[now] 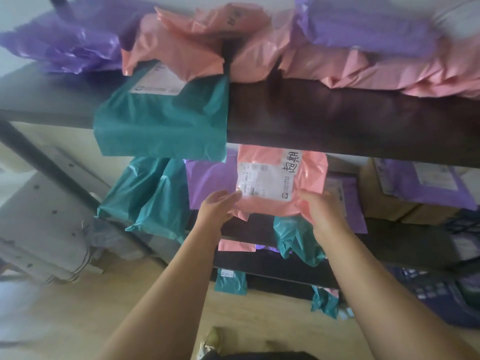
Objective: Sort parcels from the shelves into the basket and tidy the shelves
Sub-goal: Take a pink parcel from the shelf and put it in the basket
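Pink plastic labelled parcel (281,183) pinched by left fingers (232,197) and right fingers (310,202), mid-pick; next, probably: pulling clear, lowering into dark blue basket (439,297) below right.

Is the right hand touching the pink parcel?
Touching. The head view shows the right hand gripping the pink parcel at its lower right corner, fingers curled round the crumpled plastic.
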Demonstrator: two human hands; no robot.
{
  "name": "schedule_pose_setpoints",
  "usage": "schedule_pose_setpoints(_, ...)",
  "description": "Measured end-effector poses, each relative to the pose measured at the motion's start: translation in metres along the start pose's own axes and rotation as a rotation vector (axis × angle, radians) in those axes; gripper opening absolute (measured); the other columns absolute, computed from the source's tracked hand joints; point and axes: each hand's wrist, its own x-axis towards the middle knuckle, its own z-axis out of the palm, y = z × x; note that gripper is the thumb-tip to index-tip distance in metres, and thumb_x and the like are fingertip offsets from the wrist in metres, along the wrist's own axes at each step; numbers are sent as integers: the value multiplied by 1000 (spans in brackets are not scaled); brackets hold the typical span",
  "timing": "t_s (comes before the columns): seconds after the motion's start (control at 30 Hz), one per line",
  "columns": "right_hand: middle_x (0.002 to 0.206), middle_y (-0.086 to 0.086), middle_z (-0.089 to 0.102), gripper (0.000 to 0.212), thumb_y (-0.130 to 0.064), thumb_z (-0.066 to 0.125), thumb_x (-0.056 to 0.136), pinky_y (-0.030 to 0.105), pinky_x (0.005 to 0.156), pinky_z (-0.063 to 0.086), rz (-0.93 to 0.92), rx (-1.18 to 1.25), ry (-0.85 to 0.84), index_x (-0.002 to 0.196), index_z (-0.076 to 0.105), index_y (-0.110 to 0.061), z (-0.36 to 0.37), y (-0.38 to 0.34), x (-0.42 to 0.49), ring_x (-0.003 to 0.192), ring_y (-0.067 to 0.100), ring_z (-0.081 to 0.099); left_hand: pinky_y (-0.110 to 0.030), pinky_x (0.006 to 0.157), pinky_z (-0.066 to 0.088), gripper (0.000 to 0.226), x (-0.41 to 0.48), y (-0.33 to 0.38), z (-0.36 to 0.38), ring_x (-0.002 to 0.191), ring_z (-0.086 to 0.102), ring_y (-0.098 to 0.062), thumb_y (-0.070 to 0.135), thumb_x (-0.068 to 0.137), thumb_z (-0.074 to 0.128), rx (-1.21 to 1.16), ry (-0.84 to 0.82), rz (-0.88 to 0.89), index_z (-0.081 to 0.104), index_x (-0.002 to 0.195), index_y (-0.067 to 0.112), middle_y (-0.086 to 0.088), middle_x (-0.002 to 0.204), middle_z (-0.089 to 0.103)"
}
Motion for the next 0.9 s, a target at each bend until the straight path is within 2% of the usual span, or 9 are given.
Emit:
schedule_pose_setpoints(0.1,84,9,73,4,-8,67,88,26,59,50,56,10,-48,89,68,-5,7,13,-4,72,18,70,-45,88,57,65,-4,4,-7,96,72,-30,47,67,85,49,-186,-18,66,117,10,-11,105,74)
schedule_pose_setpoints(0.23,84,11,77,15,-9,73,80,33,68,54,61,-11,-27,95,74,-5,14,20,-10,78,25,73,-46,87,57,35,-2,8,-17,94,72,-33,20,78,80,38,-234,-30,70,109,8,-12,102,76)
schedule_pose_setpoints(0.33,87,8,77,27,-22,78,74,43,82,57,36,-68,-39,99,73,-12,13,25,-15,85,30,73,-43,91,56,31,5,13,-28,92,73,-29,18,75,83,126,-218,-12,73,104,10,-9,99,76)
schedule_pose_setpoints(0.4,94,4,76,32,-33,78,77,44,81,59,-10,-81,-45,104,69,-19,10,20,-18,88,26,73,-37,86,58,24,7,23,-31,87,73,-25,14,77,81,231,-187,28,74,99,10,-10,99,76)
schedule_pose_setpoints(0.53,117,-5,64,42,-29,77,83,35,87,54,-167,-128,96,121,58,-25,2,4,-20,106,15,64,-26,75,52,28,8,44,-30,85,66,-23,13,80,78,594,-211,141,71,106,7,-8,100,73)
schedule_pose_setpoints(0.67,118,-14,60,44,-31,81,81,32,89,52,-238,-351,-149,119,58,-37,9,-6,-35,110,10,59,-20,63,45,22,0,62,-18,82,63,-17,23,83,77,1067,-346,293,70,102,14,0,94,69)
schedule_pose_setpoints(0.73,103,-19,64,38,-29,78,84,33,86,54,-233,-405,-248,116,60,-36,14,-10,-45,100,8,65,-17,56,39,21,-4,68,-12,71,59,-9,27,81,78,1099,-355,359,70,99,19,5,85,67)
schedule_pose_setpoints(0.8,94,-12,70,22,-24,73,88,40,85,58,-245,-391,-202,108,66,-29,17,-9,-47,91,14,71,-15,51,35,23,-5,70,-10,64,54,-6,29,81,79,1111,-309,441,71,98,17,7,79,64)
schedule_pose_setpoints(0.9,93,2,73,8,-19,68,90,42,79,61,-245,-345,-95,88,66,-26,18,-8,-46,85,24,72,-5,51,40,30,-9,69,-10,68,53,-1,24,81,79,853,-173,525,68,110,22,11,85,61)
